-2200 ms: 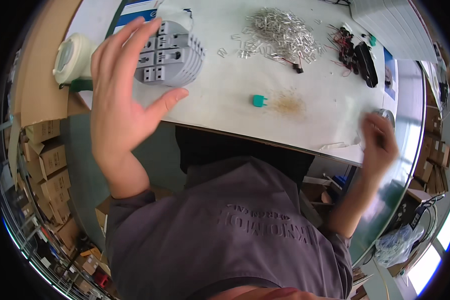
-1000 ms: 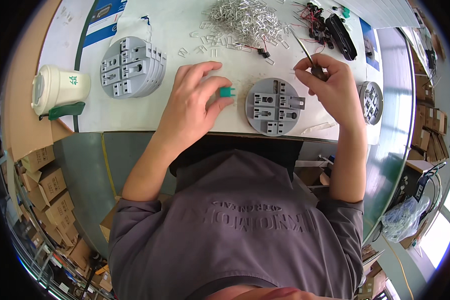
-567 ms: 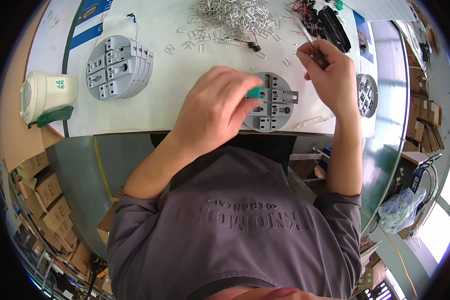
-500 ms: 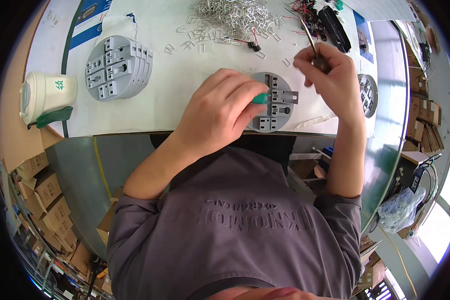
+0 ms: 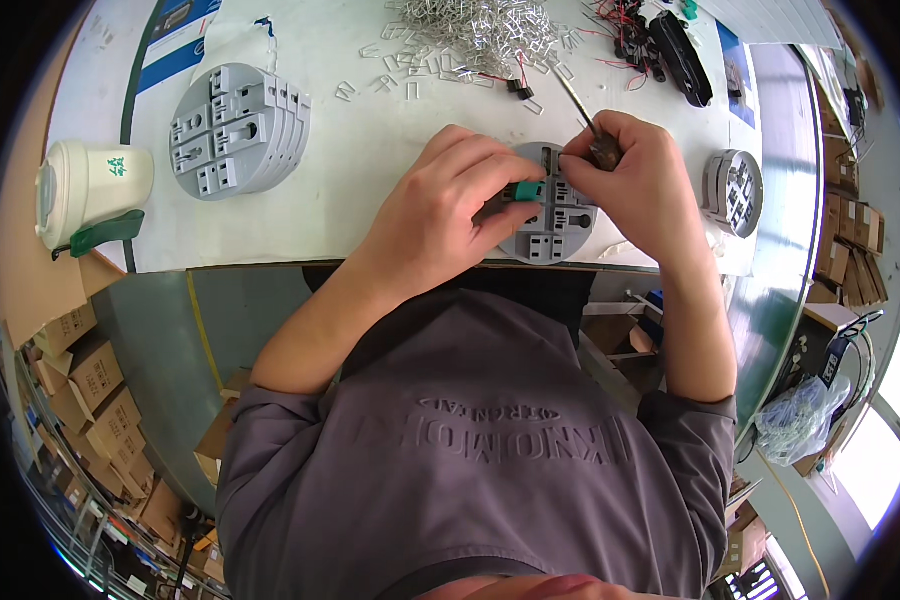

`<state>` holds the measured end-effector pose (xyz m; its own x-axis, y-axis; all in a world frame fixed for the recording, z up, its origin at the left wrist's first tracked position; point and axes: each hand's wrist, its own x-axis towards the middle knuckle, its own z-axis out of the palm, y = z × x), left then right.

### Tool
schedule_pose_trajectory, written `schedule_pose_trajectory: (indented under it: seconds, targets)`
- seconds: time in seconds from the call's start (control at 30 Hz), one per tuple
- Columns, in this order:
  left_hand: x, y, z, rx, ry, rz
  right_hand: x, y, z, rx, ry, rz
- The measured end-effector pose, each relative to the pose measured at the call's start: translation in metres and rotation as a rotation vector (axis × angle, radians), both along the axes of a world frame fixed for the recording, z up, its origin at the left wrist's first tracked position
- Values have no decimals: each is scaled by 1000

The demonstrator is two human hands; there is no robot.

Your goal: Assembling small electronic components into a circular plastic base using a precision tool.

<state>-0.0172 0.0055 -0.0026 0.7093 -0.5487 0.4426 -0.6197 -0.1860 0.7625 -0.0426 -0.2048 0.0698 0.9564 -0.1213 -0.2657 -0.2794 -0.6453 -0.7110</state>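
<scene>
Grey disc [image 5: 560, 225] under both hands: left grip [image 5: 445, 215] pinching green piece [image 5: 526, 190], right grip [image 5: 635, 175] clasping screwdriver [image 5: 582, 112].

1. A stack of round grey plastic plates with moulded slots [image 5: 238, 130] lies on the white table [image 5: 370, 190], toward its left side.
2. A pale lidded paper cup [image 5: 90, 190] lies on its side near the table's left edge, with a green strip [image 5: 108, 232] just beside it.
3. A heap of small silver metal clips [image 5: 480, 30] spreads along the far edge.
4. Black parts with red wires [image 5: 660, 45] sit to the right of the heap.
5. A small round grey part [image 5: 733, 190] rests near the right edge.
6. Cardboard boxes [image 5: 80, 370] are stacked on the floor at left.
7. A clear plastic bag [image 5: 800, 420] sits on the floor at right.
</scene>
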Motion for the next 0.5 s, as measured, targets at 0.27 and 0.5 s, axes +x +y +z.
schedule_pose_trajectory:
  seconds: [0.27, 0.5]
  targets:
    - [0, 3, -1, -12, 10, 2, -18, -13, -6, -58, -172, 141]
    - [4, 3, 1, 10, 15, -30, -45, -22, -51, -199, -523, 281]
